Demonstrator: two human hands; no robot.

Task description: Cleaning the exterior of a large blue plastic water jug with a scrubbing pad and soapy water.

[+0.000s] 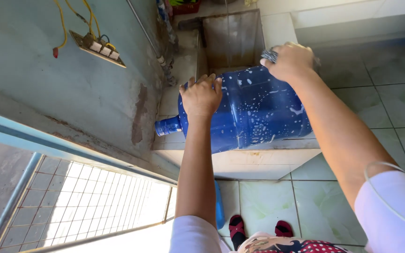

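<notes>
A large blue water jug lies on its side on a low tiled ledge, its neck pointing left, with soap suds spotted over its body. My left hand rests flat on the jug's shoulder near the neck. My right hand presses a grey scouring pad against the jug's base end.
A tiled basin lies beyond the jug. A green wall with a socket board and yellow wires is at left, with a pipe along it. A metal grille is at lower left. My feet in red slippers stand on green floor tiles.
</notes>
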